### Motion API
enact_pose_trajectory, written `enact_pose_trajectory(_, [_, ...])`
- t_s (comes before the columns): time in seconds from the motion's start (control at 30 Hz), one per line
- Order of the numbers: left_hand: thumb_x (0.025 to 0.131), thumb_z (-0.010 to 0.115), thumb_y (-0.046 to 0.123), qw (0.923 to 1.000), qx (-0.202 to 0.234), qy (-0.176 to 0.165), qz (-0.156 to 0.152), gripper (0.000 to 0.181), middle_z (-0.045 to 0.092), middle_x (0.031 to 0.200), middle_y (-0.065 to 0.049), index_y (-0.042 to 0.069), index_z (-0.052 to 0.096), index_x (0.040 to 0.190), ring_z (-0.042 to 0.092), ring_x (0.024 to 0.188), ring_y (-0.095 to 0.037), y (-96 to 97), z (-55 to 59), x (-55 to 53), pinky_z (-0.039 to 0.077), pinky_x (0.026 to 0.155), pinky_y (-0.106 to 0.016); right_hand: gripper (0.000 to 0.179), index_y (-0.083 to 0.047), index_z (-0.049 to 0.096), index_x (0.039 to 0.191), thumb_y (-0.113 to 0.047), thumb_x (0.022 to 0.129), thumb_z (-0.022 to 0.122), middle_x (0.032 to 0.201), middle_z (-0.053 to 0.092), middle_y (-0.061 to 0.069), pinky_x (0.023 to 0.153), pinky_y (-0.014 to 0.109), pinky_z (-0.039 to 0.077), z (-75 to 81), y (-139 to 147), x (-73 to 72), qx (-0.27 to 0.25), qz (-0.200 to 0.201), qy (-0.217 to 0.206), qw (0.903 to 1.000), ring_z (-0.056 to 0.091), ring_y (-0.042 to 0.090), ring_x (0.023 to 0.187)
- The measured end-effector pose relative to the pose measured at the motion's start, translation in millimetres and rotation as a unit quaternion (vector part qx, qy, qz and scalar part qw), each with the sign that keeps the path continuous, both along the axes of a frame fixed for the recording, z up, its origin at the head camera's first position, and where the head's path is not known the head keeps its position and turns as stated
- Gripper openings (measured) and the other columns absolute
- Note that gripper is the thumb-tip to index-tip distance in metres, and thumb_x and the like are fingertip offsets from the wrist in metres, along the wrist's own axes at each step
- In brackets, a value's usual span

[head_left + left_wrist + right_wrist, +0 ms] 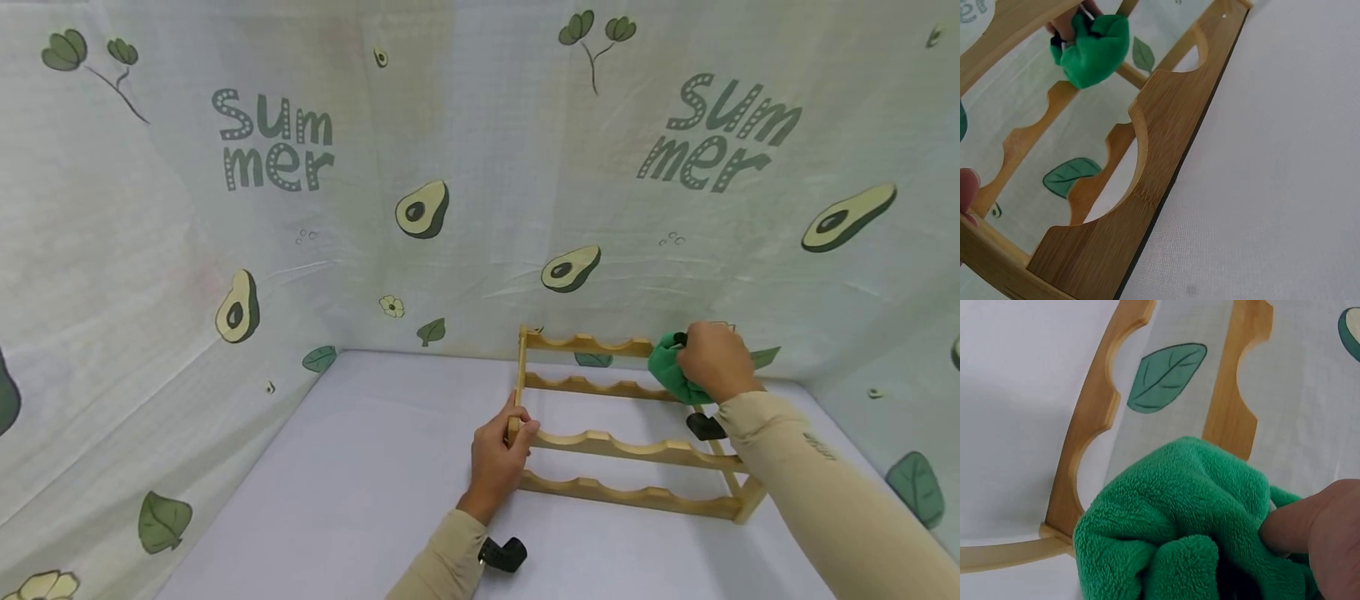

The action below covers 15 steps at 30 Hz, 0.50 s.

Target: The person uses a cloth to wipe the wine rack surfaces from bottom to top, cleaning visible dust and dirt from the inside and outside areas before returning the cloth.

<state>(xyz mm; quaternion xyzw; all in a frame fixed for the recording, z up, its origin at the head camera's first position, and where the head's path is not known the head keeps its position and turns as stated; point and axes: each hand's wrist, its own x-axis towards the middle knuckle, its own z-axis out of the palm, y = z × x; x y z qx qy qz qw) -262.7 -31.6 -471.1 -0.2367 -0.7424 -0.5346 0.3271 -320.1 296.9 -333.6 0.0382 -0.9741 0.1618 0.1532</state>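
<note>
A wooden wine rack with scalloped rails stands on the white table. My left hand grips its near left corner post, thumb over the front and fingers behind. At the rack's far right end, my right hand holds a bunched green cloth against the upper back rail. In the right wrist view the fluffy cloth covers the end of that rail, and the thumb presses into its folds. The left wrist view shows the scalloped front rail close up, with the cloth beyond it.
The table has a white cover. Behind and beside it hangs a pale curtain printed with avocados, leaves and lettering. Black wrist camera mounts sit below the left wrist and beside the right one.
</note>
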Motion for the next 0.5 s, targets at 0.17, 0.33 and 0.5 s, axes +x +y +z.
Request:
enact_pose_trajectory(0.17, [0.096,0.069,0.019,0.9993,0.005,-0.026,-0.027,0.008,0.056,0.061,0.008,0.015,0.064,0.093,0.055,0.052,0.001,-1.9,2.1,1.1,0.046,0.048,-0.019,0.023,-0.007,0.044,0.064,0.003,0.084,0.047,0.055,0.035,0.007,0.047,0.038,0.029,0.0,-8.1,-0.5,-0.012,0.000,0.009,0.9999,0.032,0.023,0.053])
enact_pose_trajectory(0.33, [0.099,0.065,0.025,0.9968,0.006,-0.062,-0.049,0.013,0.054,0.062,0.008,0.014,0.065,0.093,0.057,0.052,-0.002,-6.8,4.9,1.5,0.048,0.047,-0.023,0.024,-0.006,0.047,0.064,-0.004,0.087,0.055,0.055,0.038,0.005,0.048,0.034,0.030,1.1,-14.5,-7.5,-0.038,0.013,-0.003,0.9992,0.033,0.019,0.052])
enact_pose_trajectory(0.5, [0.100,0.064,0.023,0.9967,0.012,-0.066,-0.047,0.010,0.054,0.061,0.006,0.015,0.064,0.094,0.056,0.052,-0.002,-5.8,0.5,2.1,0.047,0.046,-0.021,0.032,0.016,0.064,0.105,-0.014,0.092,0.061,0.096,0.065,0.034,0.066,0.050,0.051,-5.0,-11.2,-11.0,-0.055,0.016,-0.029,0.9979,0.062,0.039,0.075])
